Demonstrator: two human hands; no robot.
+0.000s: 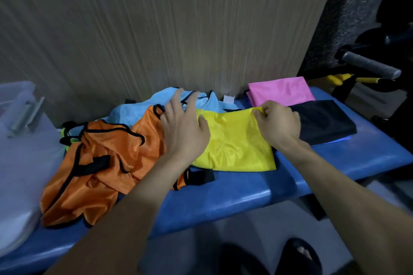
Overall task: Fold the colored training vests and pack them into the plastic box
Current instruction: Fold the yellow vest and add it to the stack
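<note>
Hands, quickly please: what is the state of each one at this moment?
Left hand: open, fingers spread, resting on the yellow vest.
Right hand: closed, pinching the yellow vest's top edge.

Crumpled vests (96, 163) pile up left of center on the bench (245, 194) — folded ones (290, 104) sit right, plastic box (15, 104) far left.

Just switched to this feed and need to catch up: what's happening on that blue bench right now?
A person is folding training vests on the blue bench. The right hand pinches the top edge of the yellow vest, while the left hand lies flat on its left side. The pink vest and black vest lie folded to the right. The orange vest and light blue vest are still crumpled. The plastic box stands at far left.
</note>
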